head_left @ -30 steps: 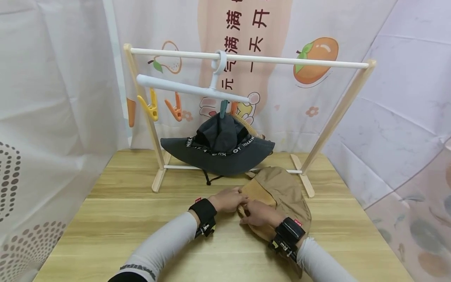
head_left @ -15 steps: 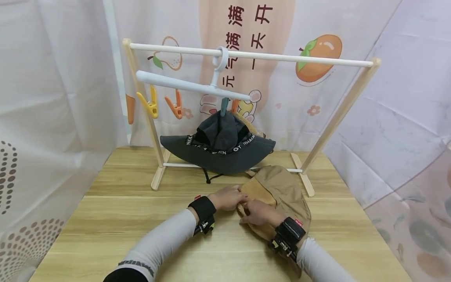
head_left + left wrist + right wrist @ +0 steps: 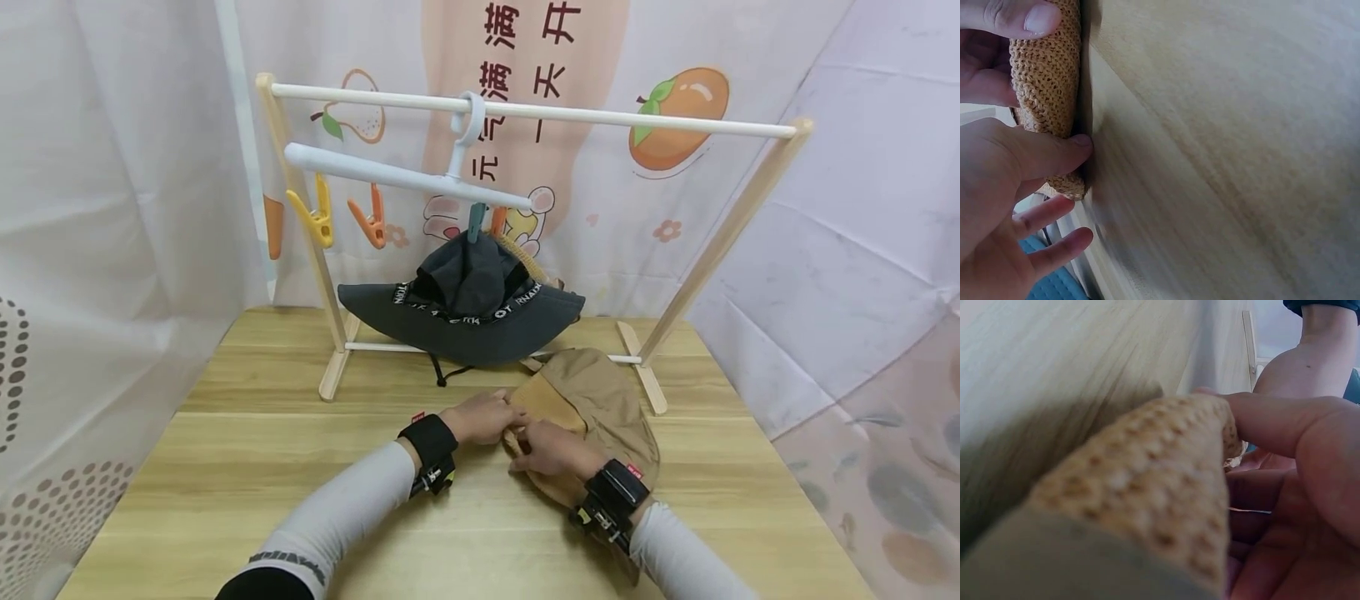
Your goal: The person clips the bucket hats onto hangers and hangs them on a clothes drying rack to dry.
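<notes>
A tan hat [image 3: 611,400] of cloth with a woven, straw-like part lies folded on the table, right of centre. My left hand [image 3: 483,418] pinches the left end of its woven edge; in the left wrist view the thumb [image 3: 1060,153] lies across the weave and two fingers stick out below it. Close beside it, my right hand [image 3: 555,450] grips the same edge. In the right wrist view the woven edge [image 3: 1147,475] runs between the thumb and the curled fingers. Part of the hat is hidden under the right hand and wrist.
A wooden rack [image 3: 720,237] stands behind the hands. From its bar hangs a pale blue hanger [image 3: 405,177] with a yellow clip [image 3: 318,221] and an orange clip [image 3: 372,221]. A dark grey brimmed hat [image 3: 465,321] hangs from a teal clip [image 3: 476,223], close above the table.
Both hands keep their hold on the tan hat's woven edge, almost unmoved. The head view has tilted slightly, so the rack's bar appears a little higher.
</notes>
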